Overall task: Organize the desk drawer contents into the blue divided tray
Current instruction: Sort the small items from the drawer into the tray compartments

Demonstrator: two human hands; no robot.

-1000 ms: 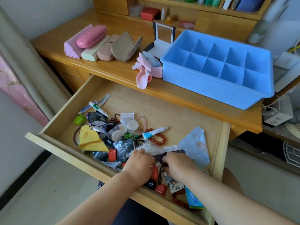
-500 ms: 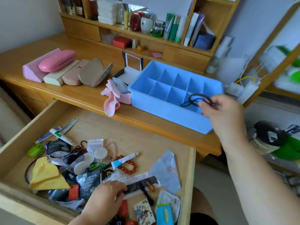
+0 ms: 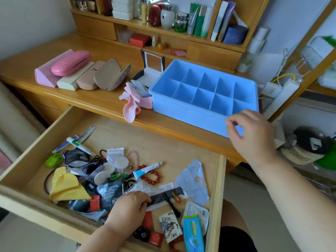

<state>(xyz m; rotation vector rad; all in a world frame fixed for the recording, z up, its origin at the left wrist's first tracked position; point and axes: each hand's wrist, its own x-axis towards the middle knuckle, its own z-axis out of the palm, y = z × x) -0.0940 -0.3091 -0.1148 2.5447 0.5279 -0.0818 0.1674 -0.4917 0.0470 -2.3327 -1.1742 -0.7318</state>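
The blue divided tray (image 3: 187,108) stands on the desk top at the right; the compartments I can see look bare. My right hand (image 3: 252,135) hovers at its front right corner, fingers loosely curled, holding nothing. The open wooden drawer (image 3: 163,142) below holds a clutter of small things: a yellow cloth (image 3: 67,186), a red bead bracelet (image 3: 152,176), a small white tube (image 3: 147,169), round pads, packets and hair ties. My left hand (image 3: 129,206) rests on this pile near the front, fingertips touching a dark flat strip (image 3: 163,196).
Several glasses cases (image 3: 71,62) lie in a row at the desk's left. Pink and grey cloths (image 3: 132,104) and a small mirror box (image 3: 153,64) sit just left of the tray. Bottles and boxes fill the back shelf (image 3: 181,20). A power strip (image 3: 280,93) lies right of the tray.
My right hand carried a black hair tie from the drawer up over the tray; now the hand is lower at the tray's front corner and the tie is out of sight. The left hand stayed in the drawer.
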